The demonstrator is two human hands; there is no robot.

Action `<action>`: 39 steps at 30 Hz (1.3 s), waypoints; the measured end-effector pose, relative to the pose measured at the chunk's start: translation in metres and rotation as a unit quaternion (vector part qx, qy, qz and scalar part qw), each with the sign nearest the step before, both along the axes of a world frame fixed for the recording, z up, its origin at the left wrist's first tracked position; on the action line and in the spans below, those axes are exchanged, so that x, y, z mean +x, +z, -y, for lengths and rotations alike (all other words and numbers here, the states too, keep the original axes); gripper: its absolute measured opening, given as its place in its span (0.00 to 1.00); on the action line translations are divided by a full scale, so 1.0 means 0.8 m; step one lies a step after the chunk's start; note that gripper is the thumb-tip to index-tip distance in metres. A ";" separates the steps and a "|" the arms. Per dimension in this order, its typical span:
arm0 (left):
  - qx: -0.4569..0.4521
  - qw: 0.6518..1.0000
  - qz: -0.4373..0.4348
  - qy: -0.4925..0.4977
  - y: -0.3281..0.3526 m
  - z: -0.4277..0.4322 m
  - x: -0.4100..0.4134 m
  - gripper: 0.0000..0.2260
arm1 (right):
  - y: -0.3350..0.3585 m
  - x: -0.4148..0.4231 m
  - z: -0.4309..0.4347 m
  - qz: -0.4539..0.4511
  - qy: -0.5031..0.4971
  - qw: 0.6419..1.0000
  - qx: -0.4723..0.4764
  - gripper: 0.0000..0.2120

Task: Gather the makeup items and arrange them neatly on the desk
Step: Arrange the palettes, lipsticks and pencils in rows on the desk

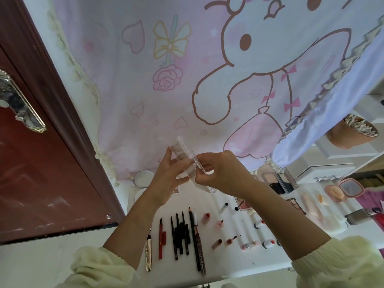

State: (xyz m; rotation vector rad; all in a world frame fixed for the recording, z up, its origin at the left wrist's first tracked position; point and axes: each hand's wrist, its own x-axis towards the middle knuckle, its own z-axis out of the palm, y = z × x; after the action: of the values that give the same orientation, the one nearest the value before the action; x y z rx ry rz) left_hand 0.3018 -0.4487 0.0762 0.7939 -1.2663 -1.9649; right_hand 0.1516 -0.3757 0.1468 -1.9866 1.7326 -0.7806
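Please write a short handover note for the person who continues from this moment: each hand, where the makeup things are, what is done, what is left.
Left hand and right hand both hold a clear case above the desk.
Pens and pencils lie in a neat row near the front edge; lip tubes and small bottles lie loosely to their right.
A palette and a pink compact lie open further right.
Done: the pen row. Left: set the case down, then tidy the right side.
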 end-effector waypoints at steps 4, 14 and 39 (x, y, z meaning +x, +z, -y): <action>-0.022 1.000 0.020 -0.003 0.002 -0.002 0.000 0.38 | -0.007 0.002 -0.002 -0.012 0.003 1.000 0.007 0.08; 0.086 0.992 -0.062 -0.068 0.012 -0.003 0.003 0.44 | -0.014 0.009 -0.012 -0.023 0.005 0.999 -0.022 0.13; 0.172 0.974 -0.149 0.000 0.020 0.003 0.008 0.29 | 0.017 -0.006 -0.020 0.402 -0.039 0.906 0.126 0.09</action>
State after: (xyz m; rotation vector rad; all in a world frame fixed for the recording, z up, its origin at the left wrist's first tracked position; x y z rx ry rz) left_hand 0.3081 -0.4507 0.0919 0.6248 -0.7626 -2.2362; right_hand 0.1466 -0.3599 0.1606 -1.1617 1.3149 -1.1275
